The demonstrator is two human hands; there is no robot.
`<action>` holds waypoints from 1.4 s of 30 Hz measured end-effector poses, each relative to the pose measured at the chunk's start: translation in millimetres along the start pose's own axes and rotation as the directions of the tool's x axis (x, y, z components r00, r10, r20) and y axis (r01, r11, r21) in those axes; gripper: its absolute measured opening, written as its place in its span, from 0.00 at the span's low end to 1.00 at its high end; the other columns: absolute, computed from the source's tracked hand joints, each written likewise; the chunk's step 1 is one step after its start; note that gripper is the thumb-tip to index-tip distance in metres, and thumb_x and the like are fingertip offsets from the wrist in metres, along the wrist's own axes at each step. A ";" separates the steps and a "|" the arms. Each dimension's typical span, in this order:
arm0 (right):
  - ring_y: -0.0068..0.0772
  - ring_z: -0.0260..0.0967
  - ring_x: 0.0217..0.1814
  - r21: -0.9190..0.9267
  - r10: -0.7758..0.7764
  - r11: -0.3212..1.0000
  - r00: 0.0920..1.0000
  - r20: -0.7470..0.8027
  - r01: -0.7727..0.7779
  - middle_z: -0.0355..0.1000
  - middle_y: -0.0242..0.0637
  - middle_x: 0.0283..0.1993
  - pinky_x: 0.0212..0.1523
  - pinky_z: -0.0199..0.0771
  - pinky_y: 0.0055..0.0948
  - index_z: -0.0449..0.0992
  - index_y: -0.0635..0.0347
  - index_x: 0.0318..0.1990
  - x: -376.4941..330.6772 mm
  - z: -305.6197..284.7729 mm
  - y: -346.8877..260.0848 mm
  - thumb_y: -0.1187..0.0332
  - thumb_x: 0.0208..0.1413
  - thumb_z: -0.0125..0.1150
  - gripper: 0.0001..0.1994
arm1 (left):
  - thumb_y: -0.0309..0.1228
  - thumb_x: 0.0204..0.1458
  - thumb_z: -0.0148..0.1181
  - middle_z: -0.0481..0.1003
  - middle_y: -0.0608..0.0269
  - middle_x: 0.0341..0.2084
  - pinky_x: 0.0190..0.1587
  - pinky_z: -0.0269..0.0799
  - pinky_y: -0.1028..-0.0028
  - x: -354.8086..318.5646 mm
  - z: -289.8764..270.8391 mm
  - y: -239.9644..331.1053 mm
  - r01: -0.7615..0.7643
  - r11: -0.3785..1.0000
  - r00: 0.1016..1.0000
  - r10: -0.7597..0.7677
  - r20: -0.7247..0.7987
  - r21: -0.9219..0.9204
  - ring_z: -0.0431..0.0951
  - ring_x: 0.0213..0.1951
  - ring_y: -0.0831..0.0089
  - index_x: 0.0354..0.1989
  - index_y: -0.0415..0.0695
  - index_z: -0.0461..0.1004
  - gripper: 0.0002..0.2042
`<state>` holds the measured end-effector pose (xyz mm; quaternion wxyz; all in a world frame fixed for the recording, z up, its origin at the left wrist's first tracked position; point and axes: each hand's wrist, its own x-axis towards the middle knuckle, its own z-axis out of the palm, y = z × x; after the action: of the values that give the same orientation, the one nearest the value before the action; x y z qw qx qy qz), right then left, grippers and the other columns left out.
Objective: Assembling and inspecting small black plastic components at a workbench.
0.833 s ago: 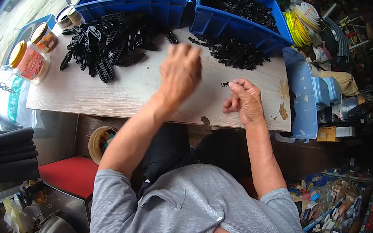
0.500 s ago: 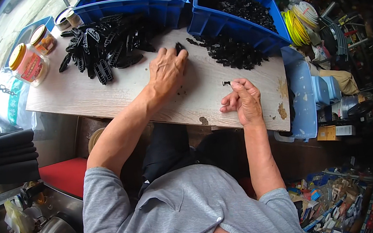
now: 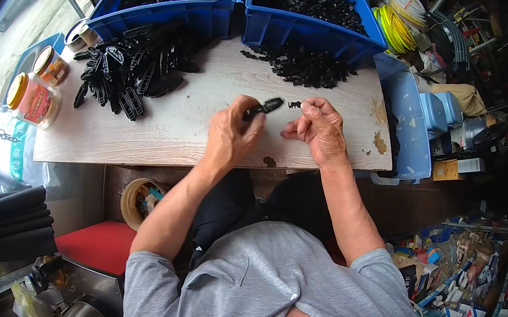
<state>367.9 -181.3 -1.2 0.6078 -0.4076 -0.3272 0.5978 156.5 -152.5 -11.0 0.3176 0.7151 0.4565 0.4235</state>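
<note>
Over a pale surface (image 3: 181,120), the left hand (image 3: 230,135) grips a black piece (image 3: 272,105), long axis pointing right toward a clip (image 3: 295,105) pinched, just apart, in the right hand (image 3: 326,131).

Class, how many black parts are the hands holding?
2 visible: a longer part in the left hand, a small part in the right hand; more may be hidden.

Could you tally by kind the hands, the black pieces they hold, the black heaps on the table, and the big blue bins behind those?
Left hand, right hand: 2
Held black pieces: 2
Black heaps: 2
Big blue bins: 2
Total: 8
</note>
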 end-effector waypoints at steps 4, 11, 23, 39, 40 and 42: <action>0.26 0.73 0.21 -0.021 -0.022 1.000 1.000 0.011 0.022 0.70 0.30 0.19 0.31 0.83 0.33 0.77 0.59 0.41 -3.2 11.6 0.4 0.68 0.57 0.67 0.08 | 0.25 0.57 0.63 0.79 0.66 0.31 0.33 0.72 0.81 -7.2 25.3 13.8 0.193 0.806 0.981 -0.151 0.121 -0.560 0.77 0.31 0.83 0.48 0.37 0.76 0.12; 0.18 0.69 0.21 -0.086 0.006 0.996 1.000 -0.021 -0.008 0.72 0.27 0.23 0.26 0.73 0.20 0.79 0.58 0.39 -1.9 4.1 0.0 0.69 0.55 0.69 0.07 | 0.24 0.56 0.62 0.78 0.66 0.28 0.33 0.73 0.81 -1.3 35.5 17.4 0.341 0.569 0.940 -0.222 0.259 -0.748 0.77 0.29 0.82 0.46 0.35 0.75 0.11; 0.17 0.66 0.21 -0.076 0.081 0.994 0.997 -0.015 -0.082 0.74 0.28 0.27 0.27 0.76 0.23 0.78 0.59 0.41 0.1 5.6 -3.5 0.69 0.56 0.69 0.08 | 0.29 0.56 0.62 0.77 0.64 0.26 0.31 0.76 0.77 13.6 29.9 33.1 0.498 0.501 0.856 -0.417 0.307 -0.707 0.77 0.27 0.79 0.35 0.37 0.76 0.07; 0.20 0.58 0.13 -0.315 0.044 0.948 0.999 -0.013 -0.045 0.59 0.24 0.15 0.16 0.70 0.27 0.69 0.53 0.22 -6.3 10.4 -4.2 0.63 0.57 0.63 0.14 | 0.31 0.57 0.63 0.78 0.64 0.27 0.33 0.76 0.77 14.1 25.1 27.0 0.476 0.534 0.880 -0.294 0.374 -0.699 0.78 0.29 0.78 0.35 0.37 0.78 0.08; 0.21 0.62 0.13 -0.275 0.024 0.961 1.000 0.011 -0.020 0.59 0.25 0.14 0.17 0.74 0.28 0.71 0.55 0.23 -6.8 6.0 -4.4 0.63 0.57 0.63 0.13 | 0.33 0.58 0.63 0.79 0.63 0.29 0.34 0.76 0.74 20.6 26.7 19.5 0.353 0.728 0.935 -0.256 0.245 -0.587 0.79 0.31 0.76 0.37 0.37 0.78 0.10; 0.23 0.65 0.14 -0.183 0.037 0.982 0.998 -0.056 -0.046 0.58 0.24 0.13 0.19 0.78 0.32 0.70 0.54 0.24 -9.8 8.2 -7.2 0.63 0.58 0.62 0.12 | 0.39 0.57 0.64 0.82 0.55 0.35 0.37 0.75 0.66 46.2 19.6 -0.2 0.089 0.982 0.995 -0.097 -0.038 -0.167 0.81 0.34 0.66 0.43 0.41 0.80 0.14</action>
<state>363.3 -189.8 9.8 0.5633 -0.4841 -0.3564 0.5668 184.3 -111.1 -5.2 0.3848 0.6541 0.4599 0.4610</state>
